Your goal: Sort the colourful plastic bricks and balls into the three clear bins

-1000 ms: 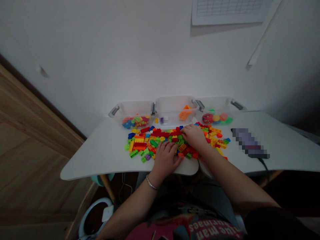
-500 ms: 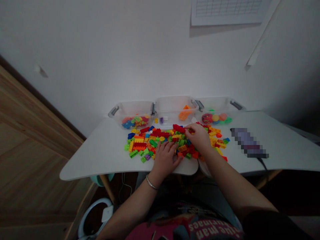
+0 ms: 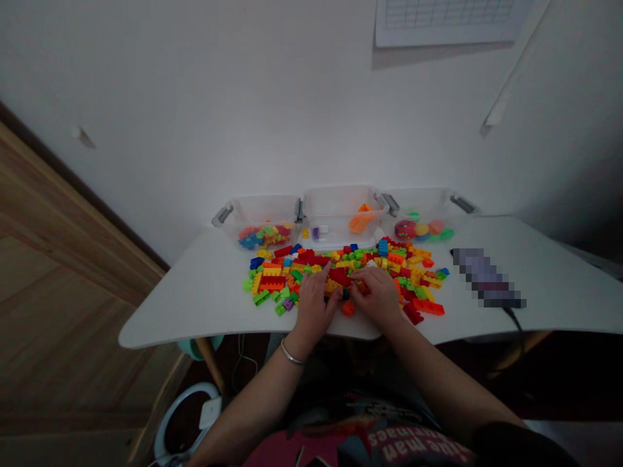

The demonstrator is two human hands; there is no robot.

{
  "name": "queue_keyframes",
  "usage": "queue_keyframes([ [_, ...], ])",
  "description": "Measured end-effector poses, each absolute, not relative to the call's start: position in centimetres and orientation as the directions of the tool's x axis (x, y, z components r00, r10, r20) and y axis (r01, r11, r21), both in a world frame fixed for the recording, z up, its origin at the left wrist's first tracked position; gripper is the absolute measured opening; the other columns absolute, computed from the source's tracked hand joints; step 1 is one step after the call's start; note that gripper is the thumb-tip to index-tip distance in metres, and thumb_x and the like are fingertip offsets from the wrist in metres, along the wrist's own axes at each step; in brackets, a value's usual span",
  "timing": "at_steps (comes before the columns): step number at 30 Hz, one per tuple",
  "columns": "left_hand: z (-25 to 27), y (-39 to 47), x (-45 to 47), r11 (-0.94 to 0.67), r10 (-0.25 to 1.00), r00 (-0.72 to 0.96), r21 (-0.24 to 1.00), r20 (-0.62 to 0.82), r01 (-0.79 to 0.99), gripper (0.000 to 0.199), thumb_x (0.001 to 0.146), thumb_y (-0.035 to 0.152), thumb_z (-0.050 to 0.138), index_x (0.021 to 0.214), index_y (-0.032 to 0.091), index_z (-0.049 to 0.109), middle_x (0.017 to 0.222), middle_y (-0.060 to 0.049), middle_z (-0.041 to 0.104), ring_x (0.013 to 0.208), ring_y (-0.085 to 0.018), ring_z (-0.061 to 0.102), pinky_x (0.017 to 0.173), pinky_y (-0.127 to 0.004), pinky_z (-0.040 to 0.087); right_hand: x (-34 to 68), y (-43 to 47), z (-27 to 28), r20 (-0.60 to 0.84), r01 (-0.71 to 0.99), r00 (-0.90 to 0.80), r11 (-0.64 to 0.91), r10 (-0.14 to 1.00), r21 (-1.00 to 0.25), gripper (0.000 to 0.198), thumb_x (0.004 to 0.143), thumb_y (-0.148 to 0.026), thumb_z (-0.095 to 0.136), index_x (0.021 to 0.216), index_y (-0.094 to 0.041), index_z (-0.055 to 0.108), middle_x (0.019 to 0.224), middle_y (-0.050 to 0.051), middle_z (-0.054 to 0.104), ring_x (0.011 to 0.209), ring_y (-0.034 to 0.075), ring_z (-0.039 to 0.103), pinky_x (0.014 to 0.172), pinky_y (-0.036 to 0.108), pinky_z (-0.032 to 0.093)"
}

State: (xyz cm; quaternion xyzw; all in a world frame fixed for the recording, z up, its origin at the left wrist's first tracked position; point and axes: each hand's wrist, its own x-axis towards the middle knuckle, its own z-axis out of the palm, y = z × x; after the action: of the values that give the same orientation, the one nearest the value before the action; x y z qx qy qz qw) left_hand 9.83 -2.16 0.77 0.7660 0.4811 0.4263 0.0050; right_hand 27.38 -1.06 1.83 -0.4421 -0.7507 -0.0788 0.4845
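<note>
Red brick (image 3: 339, 277) sits nearer the tabletop's (image 3: 195, 295) front edge than half a second ago, between both hands. Right hand (image 3: 378, 295): fingertips together on its right end. Left hand (image 3: 313, 303): thumb and index apart (grip, can't tell). Brick pile (image 3: 272, 282) covers the tabletop's middle; three clear bins (image 3: 335, 204) line its back edge, white wall (image 3: 292, 97) behind.

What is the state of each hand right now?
Left hand: near a red brick; grip cannot be told.
Right hand: closed, holding that red brick.
</note>
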Motion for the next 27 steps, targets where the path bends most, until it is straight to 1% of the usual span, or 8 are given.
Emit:
queue_keyframes([
  [6,1.6,-2.1,9.7,-0.577,0.713,0.134,0.467,0.689,0.67,0.027,0.095,0.029,0.05,0.119,0.019,0.058,0.113,-0.01,0.069,0.108,-0.023,0.062,0.103,-0.047,0.043,27.4,-0.8,1.4,0.784,0.772,-0.173,0.576,0.596,-0.268,0.01,0.085,-0.018,0.059,0.088,-0.022,0.068,0.092,0.006,0.073,0.089,0.022,0.065,0.084,0.038,0.05],
  [10,2.9,-1.6,9.3,-0.585,0.713,0.156,0.457,0.684,0.67,0.018,0.089,0.028,0.059,0.106,0.022,0.064,0.102,-0.006,0.071,0.101,-0.023,0.063,0.099,-0.045,0.046,27.3,-0.8,1.2,0.772,0.804,-0.149,0.53,0.618,-0.269,0.019,0.085,-0.019,0.057,0.102,-0.021,0.067,0.099,0.007,0.073,0.095,0.023,0.064,0.089,0.041,0.048],
  [12,3.7,-1.1,8.7,-0.578,0.715,0.13,0.477,0.687,0.662,0.017,0.088,0.028,0.061,0.104,0.022,0.065,0.102,-0.006,0.071,0.1,-0.023,0.064,0.097,-0.043,0.047,27.3,-0.9,1.2,0.772,0.809,-0.148,0.525,0.618,-0.265,0.024,0.085,-0.02,0.057,0.108,-0.021,0.066,0.103,0.007,0.072,0.099,0.024,0.063,0.096,0.043,0.045],
  [15,5.2,0.2,7.3,-0.527,0.737,0.0,0.575,0.675,0.625,0.019,0.087,0.029,0.062,0.104,0.022,0.066,0.104,-0.006,0.071,0.102,-0.022,0.064,0.095,-0.04,0.05,27.3,-0.9,1.4,0.78,0.789,-0.181,0.562,0.599,-0.248,0.024,0.086,-0.02,0.055,0.108,-0.022,0.065,0.105,0.006,0.071,0.102,0.023,0.062,0.105,0.046,0.04],
  [19,7.3,2.7,4.4,-0.417,0.76,-0.236,0.733,0.606,0.537,0.026,0.085,0.031,0.06,0.109,0.02,0.063,0.108,-0.006,0.07,0.101,-0.021,0.066,0.094,-0.037,0.052,27.6,-0.8,1.7,0.777,0.772,-0.218,0.591,0.59,-0.232,0.023,0.087,-0.02,0.054,0.107,-0.022,0.067,0.105,0.007,0.072,0.101,0.022,0.062,0.104,0.045,0.042],
  [21,8.4,4.3,2.8,-0.42,0.732,-0.283,0.738,0.62,0.529,0.027,0.085,0.03,0.059,0.11,0.019,0.062,0.11,-0.007,0.07,0.101,-0.02,0.066,0.095,-0.036,0.052,27.8,-0.8,1.8,0.77,0.768,-0.225,0.595,0.597,-0.237,0.022,0.087,-0.02,0.055,0.105,-0.022,0.067,0.104,0.007,0.072,0.101,0.023,0.062,0.101,0.045,0.044],
  [23,9.6,6.0,1.1,-0.402,0.704,-0.305,0.713,0.642,0.574,0.029,0.084,0.026,0.059,0.112,0.018,0.061,0.111,-0.007,0.07,0.103,-0.019,0.066,0.096,-0.035,0.052,27.8,-0.8,1.8,0.769,0.765,-0.231,0.6,0.596,-0.235,0.022,0.086,-0.02,0.055,0.105,-0.022,0.068,0.104,0.007,0.072,0.101,0.023,0.062,0.1,0.045,0.045],
  [27,11.4,9.3,-1.8,-0.259,0.663,-0.358,0.65,0.657,0.714,0.027,0.084,0.021,0.057,0.11,0.016,0.06,0.109,-0.007,0.071,0.104,-0.018,0.065,0.097,-0.033,0.049,27.7,-0.9,1.7,0.782,0.761,-0.243,0.613,0.574,-0.213,0.023,0.086,-0.018,0.056,0.105,-0.024,0.067,0.105,0.005,0.072,0.102,0.023,0.062,0.102,0.044,0.044],
])
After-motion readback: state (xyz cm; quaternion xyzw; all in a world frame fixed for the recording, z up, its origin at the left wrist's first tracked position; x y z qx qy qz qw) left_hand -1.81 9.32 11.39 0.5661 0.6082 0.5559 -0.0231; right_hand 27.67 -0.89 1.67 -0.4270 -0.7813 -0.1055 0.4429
